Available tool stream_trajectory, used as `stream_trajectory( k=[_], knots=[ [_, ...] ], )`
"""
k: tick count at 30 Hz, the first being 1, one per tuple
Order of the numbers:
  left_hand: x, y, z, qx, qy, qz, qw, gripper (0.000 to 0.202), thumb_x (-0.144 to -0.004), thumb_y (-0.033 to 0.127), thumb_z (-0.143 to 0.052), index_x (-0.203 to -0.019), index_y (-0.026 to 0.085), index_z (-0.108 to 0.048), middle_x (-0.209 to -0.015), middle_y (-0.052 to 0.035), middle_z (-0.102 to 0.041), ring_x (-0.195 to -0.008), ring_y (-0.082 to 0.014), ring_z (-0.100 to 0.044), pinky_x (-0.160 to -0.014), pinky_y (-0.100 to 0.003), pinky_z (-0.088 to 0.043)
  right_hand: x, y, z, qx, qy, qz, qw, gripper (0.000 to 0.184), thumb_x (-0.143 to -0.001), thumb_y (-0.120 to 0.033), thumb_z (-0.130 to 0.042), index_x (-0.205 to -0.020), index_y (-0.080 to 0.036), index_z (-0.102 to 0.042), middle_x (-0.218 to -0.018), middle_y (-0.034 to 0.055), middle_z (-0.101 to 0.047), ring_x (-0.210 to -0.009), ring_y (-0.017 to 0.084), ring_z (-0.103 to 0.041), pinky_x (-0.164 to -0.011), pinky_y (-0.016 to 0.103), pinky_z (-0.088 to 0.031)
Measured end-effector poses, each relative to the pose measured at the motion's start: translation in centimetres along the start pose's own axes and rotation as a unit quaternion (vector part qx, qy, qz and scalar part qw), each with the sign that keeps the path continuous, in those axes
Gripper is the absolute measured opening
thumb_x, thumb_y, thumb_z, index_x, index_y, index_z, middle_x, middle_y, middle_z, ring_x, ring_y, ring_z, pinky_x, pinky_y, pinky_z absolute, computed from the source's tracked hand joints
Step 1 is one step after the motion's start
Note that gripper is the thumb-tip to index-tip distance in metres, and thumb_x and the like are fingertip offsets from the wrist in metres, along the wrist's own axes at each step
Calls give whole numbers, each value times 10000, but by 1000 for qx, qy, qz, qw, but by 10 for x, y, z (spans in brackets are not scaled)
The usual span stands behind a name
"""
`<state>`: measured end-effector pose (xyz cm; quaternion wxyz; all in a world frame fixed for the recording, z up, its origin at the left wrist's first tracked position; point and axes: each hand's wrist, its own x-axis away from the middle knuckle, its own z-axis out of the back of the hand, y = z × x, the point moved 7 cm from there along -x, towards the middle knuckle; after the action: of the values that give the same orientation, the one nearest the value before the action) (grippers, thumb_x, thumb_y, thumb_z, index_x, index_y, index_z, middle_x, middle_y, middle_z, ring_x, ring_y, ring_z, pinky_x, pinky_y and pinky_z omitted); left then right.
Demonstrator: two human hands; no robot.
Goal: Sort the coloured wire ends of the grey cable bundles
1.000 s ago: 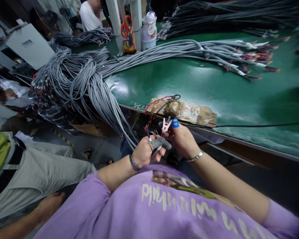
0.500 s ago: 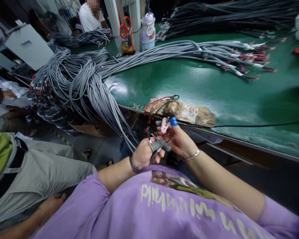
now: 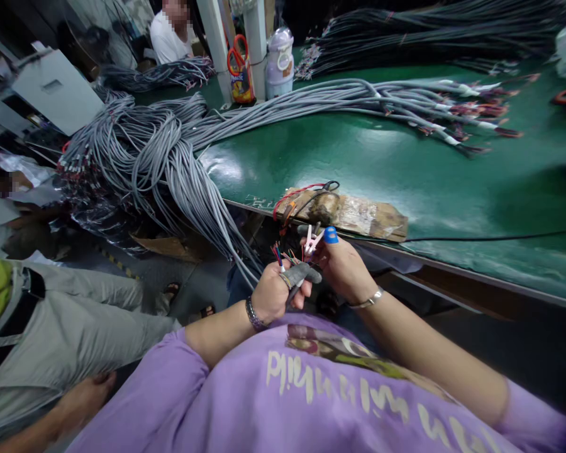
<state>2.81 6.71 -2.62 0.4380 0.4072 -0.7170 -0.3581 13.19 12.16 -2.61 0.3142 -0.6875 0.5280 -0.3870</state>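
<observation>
My left hand (image 3: 274, 292) is closed around the end of a grey cable (image 3: 296, 275), whose thin coloured wires (image 3: 283, 255) fan out above the fist. My right hand (image 3: 344, 267), with a blue cot on one fingertip (image 3: 331, 234), pinches a pink clip (image 3: 312, 240) held at those wires. Both hands hover just below the front edge of the green table (image 3: 405, 182), close to my purple shirt.
A big heap of grey cables (image 3: 160, 151) spills off the table's left end. More cable bundles (image 3: 405, 94) lie across the back. A taped cardboard pad with red and black leads (image 3: 353, 214) sits at the edge. Another person's legs (image 3: 66, 321) are at my left.
The pink clip's jaws, closed half a second ago, stand apart again at the wires. My hands stayed in place; the person at left shifted their legs.
</observation>
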Motion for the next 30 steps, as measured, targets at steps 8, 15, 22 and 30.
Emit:
stream_trajectory(
  k=[8,15,22,30],
  knots=[
    [-3,-3,2,11,-1,1,1000,454,-670,569,-710,-706,130,-601,-517,20,-572,-311,-66,-437,-312,-206,-254,-8,11,-1,-103,9,-63,993,377,-746,-577,-719,-755,-203,-674,-654,22,-684,-532,132,-584,-528,254,-512],
    [-1,-7,4,-5,1,0,1000,456,-687,572,-700,-703,125,-613,-527,16,-574,-315,-61,-435,-319,-206,-251,-3,14,-5,-130,-5,-91,987,399,-717,-597,-733,-754,-202,-684,-694,12,-694,-533,114,-574,-539,240,-511],
    [8,-4,5,-3,1,-18,1000,440,-712,554,-700,-716,120,-628,-544,5,-590,-323,-67,-457,-319,-204,-279,0,9,-2,-104,-20,-89,990,307,-719,-499,-765,-771,-205,-694,-748,1,-705,-600,100,-598,-543,208,-502],
    [3,-1,4,-1,46,-59,997,448,-751,579,-652,-719,133,-615,-560,14,-587,-339,-56,-446,-335,-202,-299,2,6,-2,-69,-2,-116,991,368,-713,-550,-753,-720,-197,-649,-665,-6,-660,-543,93,-564,-473,192,-477]
  ],
)
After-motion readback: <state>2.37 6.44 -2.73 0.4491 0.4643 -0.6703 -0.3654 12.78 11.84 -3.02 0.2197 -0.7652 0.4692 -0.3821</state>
